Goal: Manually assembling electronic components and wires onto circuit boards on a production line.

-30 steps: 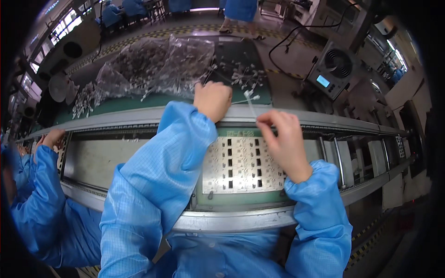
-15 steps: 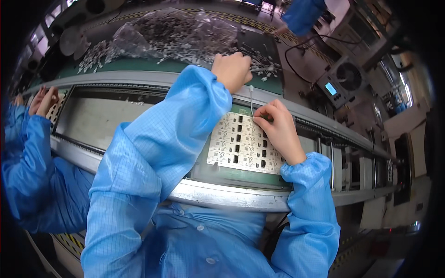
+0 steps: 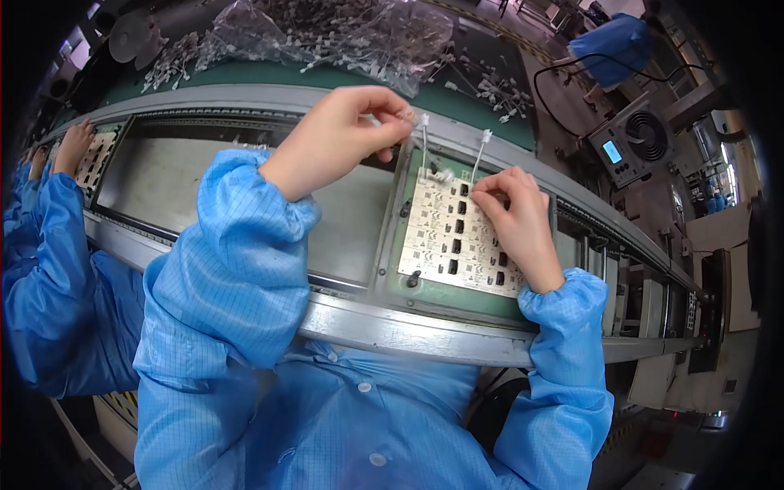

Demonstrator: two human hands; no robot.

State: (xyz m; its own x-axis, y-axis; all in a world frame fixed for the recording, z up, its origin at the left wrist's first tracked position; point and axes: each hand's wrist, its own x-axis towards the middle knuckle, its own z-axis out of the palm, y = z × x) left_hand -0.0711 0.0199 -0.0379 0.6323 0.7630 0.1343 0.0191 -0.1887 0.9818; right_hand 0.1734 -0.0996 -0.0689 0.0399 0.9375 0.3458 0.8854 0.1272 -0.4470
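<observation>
My right hand (image 3: pixel 518 219) is closed in a pinch on the lower part of a thin cable (image 3: pixel 476 160), over the top row of a white circuit board panel (image 3: pixel 437 233). The cable stands up, with a small white connector at its top. My left hand (image 3: pixel 343 135) is held above the panel's far left corner, its thumb and finger pinched at a second thin cable (image 3: pixel 424 147) with a white connector. That cable's lower end reaches the panel's upper edge. Rows of black parts sit on the panel, which lies in a green carrier (image 3: pixel 404 286).
Beyond the rail (image 3: pixel 237 98) lies a heap of white-ended cables (image 3: pixel 494 86) with clear plastic bags (image 3: pixel 371 41). A fan unit with a lit display (image 3: pixel 633 143) stands at the far right. At the left, another person's hand (image 3: pixel 73 149) is at another panel (image 3: pixel 96 159).
My left hand has come back from the cable heap toward the panel, with a second cable now at its fingertips. My right hand still pinches its cable at the panel's top.
</observation>
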